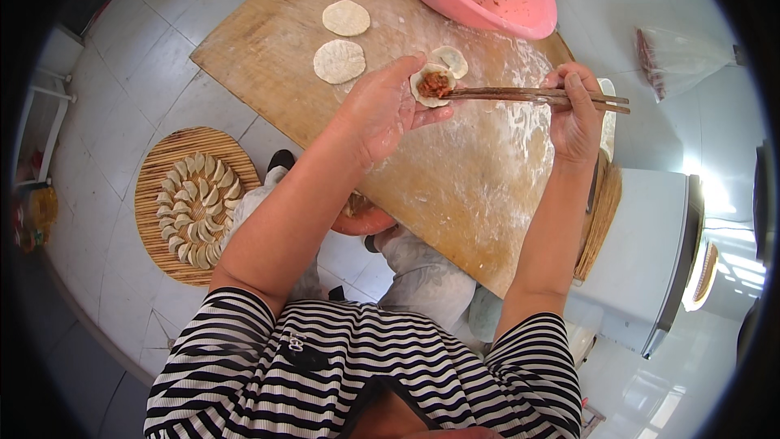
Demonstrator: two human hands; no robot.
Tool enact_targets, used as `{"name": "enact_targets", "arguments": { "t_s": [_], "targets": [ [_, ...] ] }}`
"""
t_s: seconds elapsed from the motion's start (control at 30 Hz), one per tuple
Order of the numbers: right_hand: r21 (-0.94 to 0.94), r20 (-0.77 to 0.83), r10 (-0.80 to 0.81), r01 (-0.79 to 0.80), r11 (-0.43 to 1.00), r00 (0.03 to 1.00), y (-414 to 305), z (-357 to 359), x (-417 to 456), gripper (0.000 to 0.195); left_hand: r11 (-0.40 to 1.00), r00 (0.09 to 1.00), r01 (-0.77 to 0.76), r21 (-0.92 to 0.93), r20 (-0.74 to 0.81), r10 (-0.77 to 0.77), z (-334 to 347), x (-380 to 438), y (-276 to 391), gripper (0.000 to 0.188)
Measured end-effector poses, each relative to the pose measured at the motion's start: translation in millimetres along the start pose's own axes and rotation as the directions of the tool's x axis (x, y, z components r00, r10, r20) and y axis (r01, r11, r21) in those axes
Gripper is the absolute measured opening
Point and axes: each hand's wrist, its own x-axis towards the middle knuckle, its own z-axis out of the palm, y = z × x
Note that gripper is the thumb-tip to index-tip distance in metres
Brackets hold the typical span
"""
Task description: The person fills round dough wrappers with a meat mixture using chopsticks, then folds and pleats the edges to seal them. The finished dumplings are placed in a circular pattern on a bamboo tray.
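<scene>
My left hand (390,110), dusted with flour, cradles a round dough wrapper (419,92) above the board. A lump of reddish-brown filling (434,84) sits in the wrapper's middle. My right hand (576,116) grips a pair of wooden chopsticks (512,94), whose tips touch the filling. Just beyond the left fingers, another dough wrapper (452,60) lies on the floured wooden board (451,195). Two more flat wrappers, one farther away (346,17) and one nearer (339,61), rest on the board to the left.
A pink basin (487,12) with filling stands at the board's far edge. On the floor at left, a round stalk tray (149,195) bears several folded dumplings (195,207). A straw brush (600,219) lies at the right edge, beside a white appliance (640,244). A reddish bowl (365,222) shows below the board.
</scene>
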Motion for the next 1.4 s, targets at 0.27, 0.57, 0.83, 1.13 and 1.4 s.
{"name": "enact_targets", "arguments": {
  "t_s": [0.27, 0.57, 0.83, 1.13, 1.4],
  "targets": [
    [0.098, -0.091, 0.025, -0.016, 0.995, 0.996, 19.9, 6.2, 1.4, 0.017, 1.000, 1.000, -0.004, -0.010, 0.021, 0.004, 1.8, -0.2, -0.8, 0.048],
    [0.061, -0.074, -0.001, 0.006, 0.998, 0.997, 14.7, 9.2, 0.1, 0.016, 0.999, 1.000, 0.012, 0.045, -0.010, -0.011, 3.4, -0.6, -0.9, 0.044],
    [-0.043, -0.054, -0.034, 0.031, 0.999, 0.998, 10.9, 17.8, -4.0, 0.017, 0.998, 1.000, 0.027, 0.063, 0.001, -0.027, 0.6, 0.9, -1.3, 0.045],
    [0.105, -0.096, -0.011, 0.021, 0.994, 0.995, 17.3, -2.6, -6.1, 0.017, 0.999, 1.000, 0.016, 0.032, 0.010, -0.016, 3.3, -1.5, 2.3, 0.045],
    [0.113, -0.029, -0.035, 0.038, 0.993, 0.999, 6.1, -1.9, -0.8, 0.017, 0.998, 1.000, 0.030, 0.054, 0.001, -0.030, 2.4, -2.0, 2.8, 0.041]
  ]
}}
